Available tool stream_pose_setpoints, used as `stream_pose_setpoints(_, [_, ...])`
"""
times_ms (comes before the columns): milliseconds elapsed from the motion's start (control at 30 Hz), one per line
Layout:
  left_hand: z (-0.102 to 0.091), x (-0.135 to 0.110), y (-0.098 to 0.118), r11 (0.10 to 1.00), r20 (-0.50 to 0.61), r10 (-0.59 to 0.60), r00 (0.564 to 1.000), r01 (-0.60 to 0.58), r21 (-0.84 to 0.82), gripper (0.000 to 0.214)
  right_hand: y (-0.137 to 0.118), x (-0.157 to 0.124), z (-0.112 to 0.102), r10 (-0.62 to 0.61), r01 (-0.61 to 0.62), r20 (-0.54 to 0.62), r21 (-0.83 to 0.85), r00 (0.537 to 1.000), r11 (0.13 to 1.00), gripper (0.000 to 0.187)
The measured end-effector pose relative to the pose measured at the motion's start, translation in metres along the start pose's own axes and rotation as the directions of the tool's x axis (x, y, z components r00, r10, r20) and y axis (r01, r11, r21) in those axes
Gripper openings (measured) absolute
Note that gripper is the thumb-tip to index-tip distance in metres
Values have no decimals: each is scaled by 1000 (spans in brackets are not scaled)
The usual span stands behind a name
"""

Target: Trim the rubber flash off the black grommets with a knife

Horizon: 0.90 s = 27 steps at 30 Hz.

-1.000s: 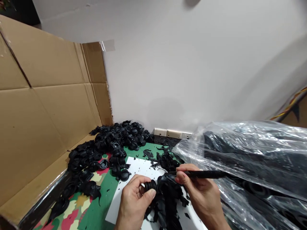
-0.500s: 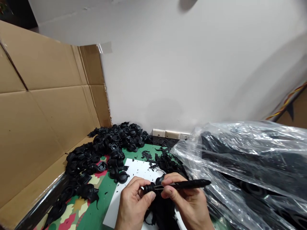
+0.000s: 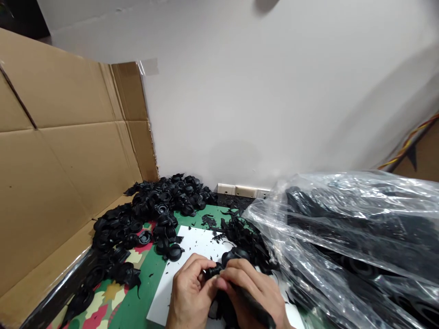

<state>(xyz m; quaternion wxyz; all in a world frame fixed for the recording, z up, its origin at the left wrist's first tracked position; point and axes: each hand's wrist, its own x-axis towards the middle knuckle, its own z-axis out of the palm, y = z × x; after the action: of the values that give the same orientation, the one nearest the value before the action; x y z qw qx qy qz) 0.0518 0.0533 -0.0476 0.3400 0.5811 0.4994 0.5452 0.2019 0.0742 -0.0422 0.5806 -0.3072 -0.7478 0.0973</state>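
Note:
Between the thumb and fingers of my left hand (image 3: 190,290) is a small ribbed black rubber part (image 3: 213,271). My right hand (image 3: 255,290) is closed around a slim black-handled tool (image 3: 255,307), its handle slanting down to the right across the palm. The tool's tip is hidden behind my fingers. The right fingertips meet the rubber part, close against my left thumb. Below and behind the hands, more black rubber (image 3: 236,254) lies on a white board (image 3: 197,242).
A heap of black rubber parts (image 3: 164,201) spreads at the left, by a cardboard panel (image 3: 75,114). Black scraps (image 3: 243,235) lie behind my hands on the green mat (image 3: 147,274). Clear plastic bags (image 3: 343,219) of black parts fill the right. A power strip (image 3: 245,192) sits against the wall.
My right hand has turned and moved left onto the rubber part. The tool's handle has swung from nearly level to pointing down and right. My left hand stays almost where it was.

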Motion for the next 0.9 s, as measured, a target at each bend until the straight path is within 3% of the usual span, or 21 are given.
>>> stream_pose_setpoints(67, [-1, -1, 2, 1000, -9, -2, 1000, 2, 1, 3, 8, 4, -7, -35, 31, -31, -125, 999, 992, 13])
stream_pose_setpoints(167, [-1, 0, 5, 997, -47, -48, 998, 45, -55, 6, 22, 9, -18, 115, -145, -194, -145, 974, 979, 10])
stream_pose_setpoints(233, [-1, 1, 6, 993, -59, -70, 996, 64, -99, 9, 26, 9, -23, 284, -297, -223, -26, 933, 955, 11])
stream_pose_setpoints(300, [0, 2, 6, 990, -60, -81, 995, 73, -123, 10, 25, 7, -23, 435, -418, -166, 129, 885, 899, 14])
stream_pose_setpoints(367, [0, 2, 5, 987, -53, -92, 994, 84, -137, 11, 20, 5, -20, 509, -471, -88, 271, 856, 839, 17])
stream_pose_setpoints(567, [1, -1, -2, 984, -45, -87, 995, 79, -157, 10, 2, -1, -2, 471, -398, -7, 523, 882, 753, 15])
stream_pose_setpoints(733, [2, -3, -3, 987, -36, -68, 997, 63, -145, 7, 0, -3, 0, 423, -370, -4, 475, 906, 798, 16])
stream_pose_setpoints(900, [0, -1, -2, 995, -18, -77, 997, 76, -72, 3, -4, 2, -4, 239, -243, 50, 303, 970, 922, 15])
